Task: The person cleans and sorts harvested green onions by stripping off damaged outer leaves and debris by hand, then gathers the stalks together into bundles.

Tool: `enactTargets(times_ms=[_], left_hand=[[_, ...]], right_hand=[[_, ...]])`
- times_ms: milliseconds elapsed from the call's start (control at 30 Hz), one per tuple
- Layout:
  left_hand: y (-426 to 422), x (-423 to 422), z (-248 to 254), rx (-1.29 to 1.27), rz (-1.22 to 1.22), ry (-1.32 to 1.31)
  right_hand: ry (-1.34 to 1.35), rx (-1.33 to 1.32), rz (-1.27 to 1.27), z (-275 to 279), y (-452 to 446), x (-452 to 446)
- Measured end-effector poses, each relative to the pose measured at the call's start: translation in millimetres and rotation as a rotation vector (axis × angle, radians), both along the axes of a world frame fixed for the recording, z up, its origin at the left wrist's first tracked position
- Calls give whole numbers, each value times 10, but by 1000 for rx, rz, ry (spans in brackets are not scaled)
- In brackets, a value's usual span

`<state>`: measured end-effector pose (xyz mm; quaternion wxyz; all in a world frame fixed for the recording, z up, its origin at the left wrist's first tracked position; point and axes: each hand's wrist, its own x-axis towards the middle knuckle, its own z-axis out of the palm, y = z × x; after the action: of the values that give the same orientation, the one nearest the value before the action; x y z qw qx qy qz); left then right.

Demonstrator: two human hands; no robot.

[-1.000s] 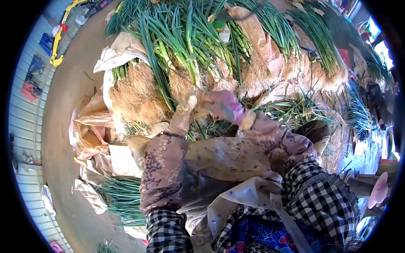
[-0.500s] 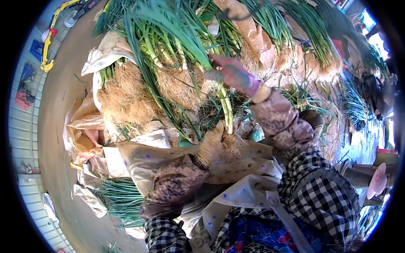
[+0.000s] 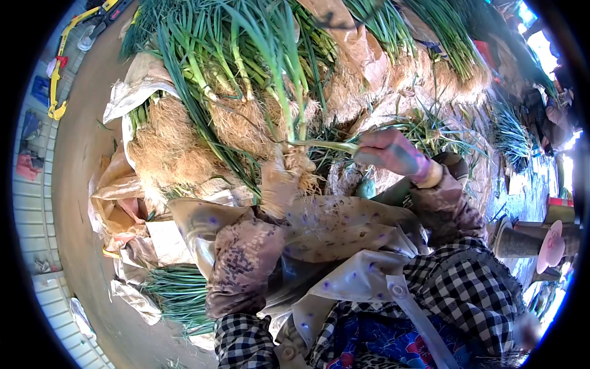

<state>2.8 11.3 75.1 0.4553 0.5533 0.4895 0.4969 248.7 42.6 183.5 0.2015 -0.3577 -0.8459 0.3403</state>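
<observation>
My left hand (image 3: 278, 189), in a pale glove, is closed around the root end of a few green onions (image 3: 298, 117). Their leaves point up and away, and their stringy roots (image 3: 302, 169) show beside the glove. To the right, my right hand (image 3: 390, 154) has its fingers closed on a pale leaf strip (image 3: 326, 144) that stretches sideways from the held stems. Just beyond my hands lies a large pile of green onions (image 3: 227, 67) with tangled tan roots (image 3: 178, 135). A spotted plastic apron (image 3: 332, 215) covers my lap.
More bunched onions (image 3: 448, 49) lie at the far right, with loose leaf scraps (image 3: 424, 126) before them. A bundle of leaves (image 3: 178, 292) is at the lower left, near crumpled sacking (image 3: 123, 184). A yellow-framed object (image 3: 58, 80) stands across the bare floor (image 3: 86, 154).
My right hand has moved right and down, away from the upper stems, drawing a leaf strip out sideways. My left hand has shifted left and slightly up with the onions, which now stand more upright.
</observation>
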Motion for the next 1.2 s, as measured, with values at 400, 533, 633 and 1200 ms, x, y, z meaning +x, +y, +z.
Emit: enactTargets(times_ms=[400,533,633,1200], left_hand=[[257,-123,-224,-363,-7,-345],[157,-91,-143,-497,-100,-634],[134,-87,-95,-535,-262,-748],[-1,-404,-96,-94,-100,-78]], right_hand=[[-49,-308,-292,-38,-130,1487],[-281,-64,-527,-911,246,2574],[-185,-101,-481,-551,164,1591],[526,-454,-205,54,799,-786]])
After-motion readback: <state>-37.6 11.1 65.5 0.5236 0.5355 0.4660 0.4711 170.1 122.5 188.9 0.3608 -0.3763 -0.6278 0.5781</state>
